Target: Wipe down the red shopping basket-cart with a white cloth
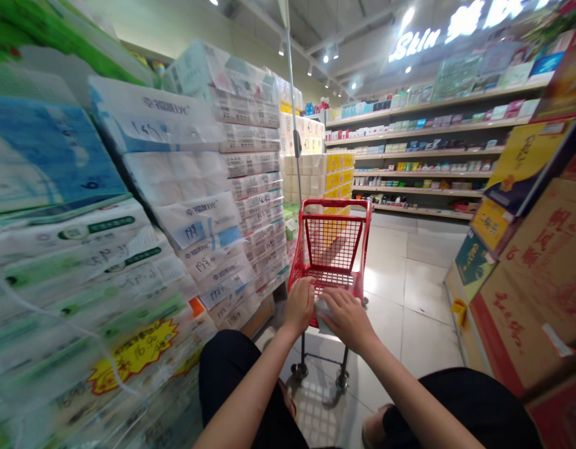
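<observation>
A small red shopping cart (334, 243) with a mesh basket stands directly in front of me, between my knees. My left hand (300, 307) is closed on its near end, at the left side. Beside it, my right hand (347, 317) curls its fingers over the same near end, a little to the right. A pale grey-white piece (323, 312) shows between the two hands, partly under the right fingers; what it is I cannot make out. The hands hide much of the cart's near edge.
Tall stacks of wrapped tissue packs (198, 231) rise close on the left. Printed cardboard boxes (535, 274) line the right. Shelves of small goods (419, 156) stand at the back, beyond the tiled floor (423, 287). A thin metal pole (294, 125) rises behind the cart.
</observation>
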A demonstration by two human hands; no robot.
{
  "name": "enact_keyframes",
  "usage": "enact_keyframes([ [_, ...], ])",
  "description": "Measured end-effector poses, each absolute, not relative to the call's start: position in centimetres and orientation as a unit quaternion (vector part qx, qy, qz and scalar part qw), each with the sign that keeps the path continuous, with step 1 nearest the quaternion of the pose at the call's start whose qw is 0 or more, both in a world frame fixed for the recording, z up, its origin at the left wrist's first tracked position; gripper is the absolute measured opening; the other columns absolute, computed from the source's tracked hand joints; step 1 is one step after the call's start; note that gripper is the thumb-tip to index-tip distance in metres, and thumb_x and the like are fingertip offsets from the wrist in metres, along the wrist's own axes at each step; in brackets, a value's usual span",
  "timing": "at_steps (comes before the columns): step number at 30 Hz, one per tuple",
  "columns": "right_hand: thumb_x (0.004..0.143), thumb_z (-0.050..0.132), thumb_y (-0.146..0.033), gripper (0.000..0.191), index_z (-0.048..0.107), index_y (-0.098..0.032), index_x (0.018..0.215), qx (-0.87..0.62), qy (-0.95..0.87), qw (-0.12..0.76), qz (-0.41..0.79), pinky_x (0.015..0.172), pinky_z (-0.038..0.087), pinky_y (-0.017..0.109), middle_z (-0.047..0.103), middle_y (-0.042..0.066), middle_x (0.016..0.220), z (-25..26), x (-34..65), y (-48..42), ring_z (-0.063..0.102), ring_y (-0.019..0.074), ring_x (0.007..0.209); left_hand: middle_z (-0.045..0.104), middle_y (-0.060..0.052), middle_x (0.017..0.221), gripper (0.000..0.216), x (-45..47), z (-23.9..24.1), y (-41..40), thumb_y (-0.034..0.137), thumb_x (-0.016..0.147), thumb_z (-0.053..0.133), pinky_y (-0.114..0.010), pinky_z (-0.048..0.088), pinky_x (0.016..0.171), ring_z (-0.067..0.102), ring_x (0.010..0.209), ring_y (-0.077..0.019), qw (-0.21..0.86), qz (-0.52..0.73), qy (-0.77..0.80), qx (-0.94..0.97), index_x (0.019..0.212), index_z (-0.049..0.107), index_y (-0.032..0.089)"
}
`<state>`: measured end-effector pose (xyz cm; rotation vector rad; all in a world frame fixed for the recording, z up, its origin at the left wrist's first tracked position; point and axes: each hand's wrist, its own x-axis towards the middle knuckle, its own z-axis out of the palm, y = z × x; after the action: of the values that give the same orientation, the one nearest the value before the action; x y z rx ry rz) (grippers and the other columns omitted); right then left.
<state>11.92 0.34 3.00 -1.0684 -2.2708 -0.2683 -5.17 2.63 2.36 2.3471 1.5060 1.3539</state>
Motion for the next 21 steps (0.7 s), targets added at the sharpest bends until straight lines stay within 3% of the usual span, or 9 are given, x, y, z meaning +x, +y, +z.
enact_keyframes([
  [3, 0.095, 0.044, -0.038, 0.026, 0.056, -0.022, 0.111, -0.424, -0.858, 0.261, -0.122, 0.078, 0.042, 0.035, 0.065, 0.009, 0.1, 1.7, 10.9, 1.0, 0.059, 0.0223, 0.09, 0.065, -0.003, 0.107, 0.028, -5.4, 1.5, 3.1, 0.027, 0.1, 0.029, -0.041, 0.039, 0.102, 0.06, 0.103, -0.0177, -0.001, 0.391, 0.492, 0.778, 0.123, 0.045, 0.022],
  [8, 0.098, 0.04, -0.038, 0.025, 0.058, -0.022, 0.094, -0.436, -0.851, 0.237, -0.17, 0.071, 0.037, 0.03, 0.065, 0.005, 0.083, 1.1, 12.4, 2.1, 0.059, 0.0185, 0.079, 0.066, -0.003, 0.099, 0.031, -5.3, 1.3, 3.2, 0.032, 0.101, 0.029, -0.034, 0.043, 0.086, 0.061, 0.091, -0.0191, -0.035, 0.341, 0.504, 0.793, 0.123, 0.048, 0.022],
  [12, 0.098, 0.039, -0.036, 0.026, 0.058, -0.022, 0.087, -0.406, -0.871, 0.229, -0.158, 0.079, 0.04, 0.034, 0.065, 0.005, 0.084, 2.0, 16.0, 1.9, 0.058, 0.0196, 0.083, 0.065, -0.003, 0.091, 0.033, -5.3, 1.5, 3.2, 0.03, 0.101, 0.028, -0.031, 0.04, 0.082, 0.059, 0.084, -0.0168, -0.043, 0.32, 0.488, 0.811, 0.1, 0.059, 0.021],
  [15, 0.098, 0.039, -0.036, 0.025, 0.06, -0.024, 0.092, -0.383, -0.885, 0.232, -0.131, 0.088, 0.042, 0.038, 0.065, 0.007, 0.095, 2.4, 18.6, 1.6, 0.058, 0.022, 0.096, 0.062, -0.002, 0.079, 0.04, -5.4, 1.6, 3.1, 0.031, 0.1, 0.028, -0.03, 0.038, 0.083, 0.056, 0.079, -0.0145, -0.034, 0.306, 0.451, 0.838, 0.078, 0.059, 0.02],
  [21, 0.098, 0.037, -0.036, 0.028, 0.063, -0.025, 0.096, -0.34, -0.911, 0.221, -0.079, 0.092, 0.044, 0.04, 0.066, 0.007, 0.098, 2.9, 20.9, 2.2, 0.058, 0.0213, 0.099, 0.06, -0.001, 0.08, 0.04, -5.4, 1.6, 2.6, 0.031, 0.1, 0.028, -0.031, 0.035, 0.086, 0.055, 0.08, -0.0139, -0.015, 0.294, 0.423, 0.857, 0.076, 0.059, 0.019],
])
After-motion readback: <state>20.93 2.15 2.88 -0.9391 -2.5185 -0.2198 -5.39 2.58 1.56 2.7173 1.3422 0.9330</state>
